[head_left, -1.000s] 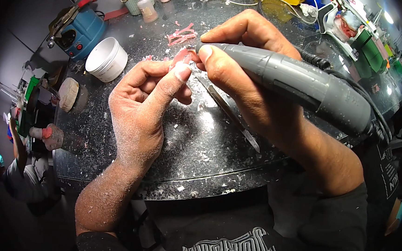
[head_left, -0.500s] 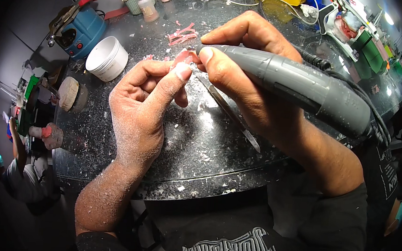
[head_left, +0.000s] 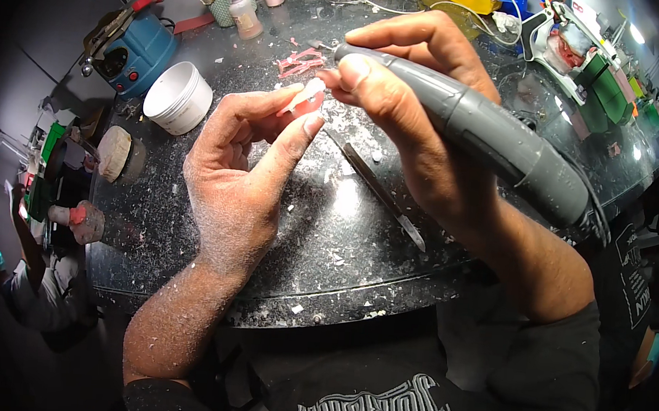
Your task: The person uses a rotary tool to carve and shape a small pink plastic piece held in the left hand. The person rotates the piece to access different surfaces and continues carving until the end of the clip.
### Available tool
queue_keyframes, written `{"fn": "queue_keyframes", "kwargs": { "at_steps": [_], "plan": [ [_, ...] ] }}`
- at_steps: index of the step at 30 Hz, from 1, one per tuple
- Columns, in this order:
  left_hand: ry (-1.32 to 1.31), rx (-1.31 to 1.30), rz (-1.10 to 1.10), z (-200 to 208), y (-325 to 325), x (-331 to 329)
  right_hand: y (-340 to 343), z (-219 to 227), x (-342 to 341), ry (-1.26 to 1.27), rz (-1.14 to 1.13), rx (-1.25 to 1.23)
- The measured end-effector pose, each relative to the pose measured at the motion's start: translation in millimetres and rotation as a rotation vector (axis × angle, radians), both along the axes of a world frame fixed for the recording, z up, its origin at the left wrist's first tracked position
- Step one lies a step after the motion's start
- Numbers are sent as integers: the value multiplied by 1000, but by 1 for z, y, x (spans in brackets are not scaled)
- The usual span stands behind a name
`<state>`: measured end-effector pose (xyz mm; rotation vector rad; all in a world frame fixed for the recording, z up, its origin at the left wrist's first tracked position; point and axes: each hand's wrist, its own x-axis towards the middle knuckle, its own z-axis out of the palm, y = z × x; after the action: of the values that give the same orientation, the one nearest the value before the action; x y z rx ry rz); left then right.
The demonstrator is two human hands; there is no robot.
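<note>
Between the thumb and fingers of my left hand [head_left: 233,157], which is coated in pale dust, I pinch a small pink and whitish denture-like piece [head_left: 311,101]. My right hand [head_left: 434,129] is wrapped round a grey rotary handpiece [head_left: 495,137]. Its thin metal bur [head_left: 321,45] points left, above the pink piece and apart from it. Fingertips of the right hand reach close to the piece's upper edge; whether they touch it, I cannot tell. Beneath the hands lies a knife [head_left: 380,190], slanting across the dusty black table [head_left: 316,281].
Pink scraps [head_left: 301,62] lie behind the hands. To the left stand a white tub [head_left: 178,103], a blue machine [head_left: 137,55] and a round cream block [head_left: 114,152]. A dropper bottle [head_left: 244,16] is at the back. A white frame [head_left: 538,38] holds a pink model [head_left: 565,52] at far right.
The handpiece's tip has lifted up and away from the pink piece. The piece has turned in my left fingers and shows more of itself, and my left thumb has moved lower.
</note>
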<state>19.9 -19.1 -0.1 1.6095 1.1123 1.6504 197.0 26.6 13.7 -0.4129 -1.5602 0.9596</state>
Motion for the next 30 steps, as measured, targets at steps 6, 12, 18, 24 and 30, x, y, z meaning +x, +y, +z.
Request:
{"fn": "queue_keyframes", "kwargs": {
  "at_steps": [6, 12, 18, 24, 30],
  "plan": [
    [-100, 53, -72, 4, 0, -2, -6, 4, 6, -128, -104, 147],
    [-270, -88, -141, 6, -2, -5, 0, -2, -4, -18, -123, 377],
    [-311, -155, -165, 9, -2, -5, 5, -8, -4, -43, -113, 364],
    [-351, -207, -176, 4, -1, -9, 4, -10, -3, -72, -119, 352],
    [-407, -231, -194, 4, 1, -9, 8, -13, -2, -85, -122, 377]
  ]
}}
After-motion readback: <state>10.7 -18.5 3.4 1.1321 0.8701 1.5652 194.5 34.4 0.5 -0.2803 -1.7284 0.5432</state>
